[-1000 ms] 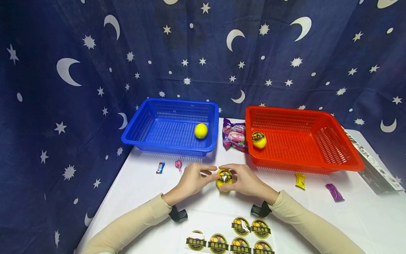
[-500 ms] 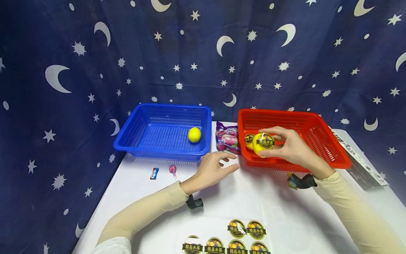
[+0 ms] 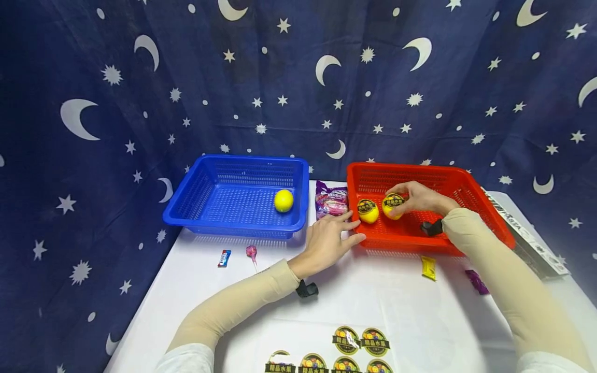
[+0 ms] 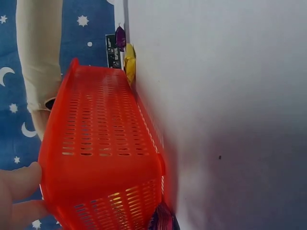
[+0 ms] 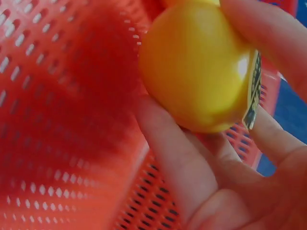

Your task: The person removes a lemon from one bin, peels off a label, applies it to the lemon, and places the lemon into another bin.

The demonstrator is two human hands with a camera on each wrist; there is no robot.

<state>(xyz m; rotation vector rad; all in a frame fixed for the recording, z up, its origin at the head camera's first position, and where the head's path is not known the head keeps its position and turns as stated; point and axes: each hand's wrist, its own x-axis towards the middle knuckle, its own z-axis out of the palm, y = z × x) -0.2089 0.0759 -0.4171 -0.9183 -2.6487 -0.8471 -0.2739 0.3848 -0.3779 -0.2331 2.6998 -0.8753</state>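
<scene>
My right hand (image 3: 422,198) is inside the red basket (image 3: 392,241), holding a yellow lemon (image 3: 391,211) between thumb and fingers. A round black-and-gold sticker is on this lemon, turned edge-on in the right wrist view. Beside it on the left lies another stickered lemon (image 3: 369,215) in the basket. At the basket's near left corner, my left hand (image 3: 326,239) has its fingers stretched out against the rim; in the left wrist view its fingertips (image 4: 29,179) meet the red rim. One plain yellow lemon (image 3: 283,201) sits in the blue basket (image 3: 233,225).
A purple berries bag (image 3: 330,199) stands between the baskets. Several round stickers (image 3: 346,340) lie at the table's front. A small blue-red packet (image 3: 224,258), a pink lollipop (image 3: 252,253), a yellow packet (image 3: 428,267) and a purple packet (image 3: 477,282) are scattered nearby. A long box (image 3: 531,235) lies right.
Both hands were on the stickered lemon over the table. The right hand has carried it up and right into the red basket; the left hand has moved right to the basket's corner.
</scene>
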